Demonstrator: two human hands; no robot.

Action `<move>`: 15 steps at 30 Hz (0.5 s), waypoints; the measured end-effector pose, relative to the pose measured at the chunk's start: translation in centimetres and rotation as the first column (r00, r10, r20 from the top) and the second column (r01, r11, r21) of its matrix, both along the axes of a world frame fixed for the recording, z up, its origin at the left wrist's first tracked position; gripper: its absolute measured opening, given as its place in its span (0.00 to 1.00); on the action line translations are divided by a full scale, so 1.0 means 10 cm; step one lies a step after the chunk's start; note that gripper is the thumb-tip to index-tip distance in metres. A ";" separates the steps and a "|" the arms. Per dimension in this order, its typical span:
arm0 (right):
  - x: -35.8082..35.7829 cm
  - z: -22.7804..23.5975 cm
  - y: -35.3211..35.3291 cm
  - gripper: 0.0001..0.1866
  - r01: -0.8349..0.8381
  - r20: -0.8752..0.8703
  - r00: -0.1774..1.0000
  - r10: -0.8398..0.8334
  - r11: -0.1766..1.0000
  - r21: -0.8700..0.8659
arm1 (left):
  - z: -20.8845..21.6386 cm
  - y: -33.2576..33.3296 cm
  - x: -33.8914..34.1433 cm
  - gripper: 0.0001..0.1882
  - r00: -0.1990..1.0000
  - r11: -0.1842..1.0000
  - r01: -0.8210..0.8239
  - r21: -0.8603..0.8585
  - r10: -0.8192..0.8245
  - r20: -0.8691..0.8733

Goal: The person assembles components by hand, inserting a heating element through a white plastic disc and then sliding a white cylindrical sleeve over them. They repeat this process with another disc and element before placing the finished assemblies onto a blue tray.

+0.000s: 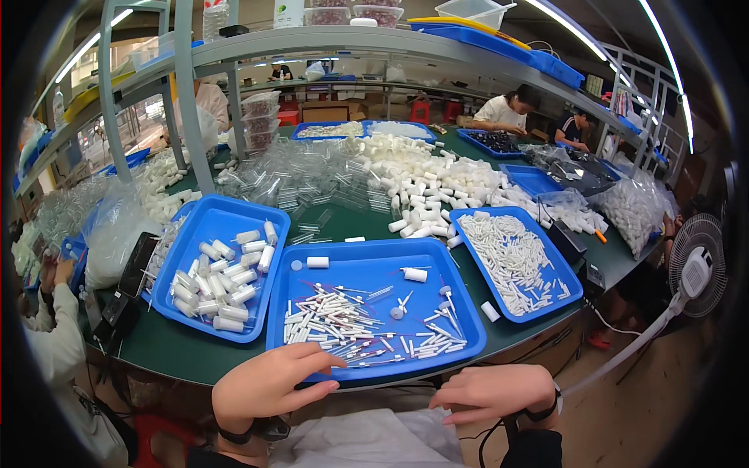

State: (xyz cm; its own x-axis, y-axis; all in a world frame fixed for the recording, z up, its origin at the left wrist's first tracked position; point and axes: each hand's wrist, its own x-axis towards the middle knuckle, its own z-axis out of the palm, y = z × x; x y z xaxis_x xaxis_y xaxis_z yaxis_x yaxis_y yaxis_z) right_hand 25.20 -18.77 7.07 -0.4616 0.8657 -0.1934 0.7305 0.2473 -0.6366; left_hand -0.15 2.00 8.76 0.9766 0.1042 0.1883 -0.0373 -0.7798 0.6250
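Note:
My left hand (265,384) rests palm down at the front edge of the green table, its fingertips touching the near rim of the middle blue tray (367,273). My right hand (495,392) hovers just below the table edge, fingers loosely curled, holding nothing. The middle tray carries several thin white sticks and small tube parts (351,324). Both hands sit over a white cloth (367,441) on my lap.
A left blue tray (187,242) holds several white capped tubes (222,277). A right blue tray (566,292) holds small white pieces. Heaps of white caps (425,183) and clear tubes (304,175) lie behind. A fan (697,265) stands at right. Other people sit farther back.

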 end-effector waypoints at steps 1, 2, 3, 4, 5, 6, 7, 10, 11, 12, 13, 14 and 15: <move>-0.02 0.05 0.02 0.17 0.018 -0.007 1.000 -0.018 0.999 0.050 | -0.04 0.01 0.02 0.14 0.999 0.999 -0.046 -0.014 0.046 -0.011; -0.05 0.12 0.08 0.16 0.060 -0.013 0.998 -0.059 0.996 0.060 | -0.13 0.03 0.01 0.13 0.998 0.998 -0.061 -0.019 0.061 0.023; -0.07 0.18 0.15 0.15 0.096 -0.015 0.995 -0.095 0.993 0.065 | -0.22 0.03 -0.06 0.13 0.999 0.999 -0.034 -0.025 0.035 0.031; -0.08 0.21 0.24 0.14 0.132 -0.012 0.991 -0.132 0.986 0.104 | -0.29 0.03 -0.10 0.12 0.991 0.991 -0.126 -0.047 0.127 0.037; -0.07 0.20 0.34 0.12 0.167 -0.011 0.986 -0.167 0.976 0.142 | -0.32 0.03 -0.10 0.11 0.975 0.974 -0.216 -0.071 0.219 0.037; -0.09 0.21 0.44 0.12 0.232 0.029 0.970 -0.241 0.957 0.177 | -0.30 0.04 -0.09 0.10 0.966 0.963 -0.255 -0.083 0.258 0.035; -0.09 0.16 0.48 0.11 0.297 0.056 0.947 -0.318 0.926 0.233 | -0.34 0.05 -0.02 0.10 0.975 0.973 -0.214 -0.084 0.218 0.034; 0.00 -0.05 0.63 0.09 0.397 0.080 0.897 -0.435 0.872 0.287 | -0.53 0.11 0.10 0.08 0.927 0.947 -0.322 -0.014 0.318 0.201; 0.01 -0.09 0.67 0.09 0.404 0.077 0.895 -0.440 0.871 0.279 | -0.52 0.10 0.09 0.08 0.930 0.949 -0.316 -0.017 0.313 0.194; 0.04 -0.14 0.69 0.09 0.431 0.137 0.865 -0.483 0.854 0.291 | -0.50 0.07 0.12 0.07 0.918 0.930 -0.365 -0.036 0.367 0.151; 0.06 -0.20 0.72 0.09 0.452 0.195 0.832 -0.519 0.839 0.303 | -0.49 0.06 0.14 0.07 0.901 0.907 -0.418 -0.052 0.421 0.103; 0.11 -0.23 0.76 0.09 0.457 0.153 0.844 -0.515 0.838 0.299 | -0.49 0.08 0.15 0.07 0.902 0.906 -0.419 -0.060 0.423 0.088; 0.15 -0.24 0.80 0.08 0.470 0.142 0.840 -0.524 0.833 0.290 | -0.49 0.09 0.16 0.07 0.904 0.907 -0.413 -0.083 0.419 0.079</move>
